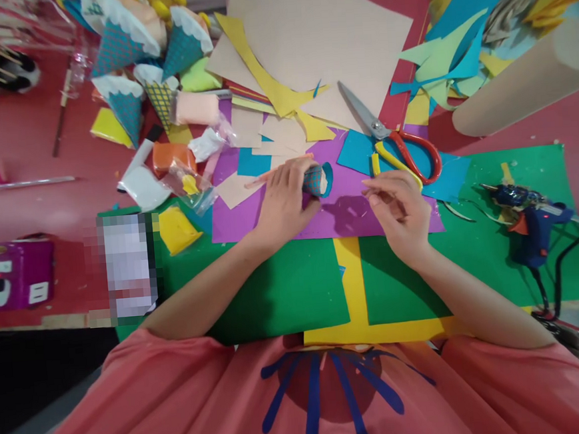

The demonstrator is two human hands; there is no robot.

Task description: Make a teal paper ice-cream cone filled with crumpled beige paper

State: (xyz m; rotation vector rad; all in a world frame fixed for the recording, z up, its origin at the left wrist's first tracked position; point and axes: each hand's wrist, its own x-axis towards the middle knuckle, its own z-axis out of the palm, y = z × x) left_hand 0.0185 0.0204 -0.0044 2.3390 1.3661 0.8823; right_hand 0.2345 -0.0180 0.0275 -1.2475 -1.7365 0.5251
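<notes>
My left hand (285,200) is wrapped round a small blue paper cone (313,181) with a grid pattern. The cone lies on its side, its wide end facing right and pale inside. Just to the right, my right hand (402,211) is held with thumb and fingertips close together; anything between them is too small to make out. Both hands are over a purple foam sheet (270,225). Behind my right hand, scissors (379,128) with red and yellow handles lie partly spread on blue foam pieces (357,155).
A blue glue gun (536,231) rests on the green sheet (479,275) at right. Several decorated cones (125,106) stand at back left, near bagged clay packs (177,229). A beige roll (520,85) lies at back right. Foam scraps (283,134) cover the middle.
</notes>
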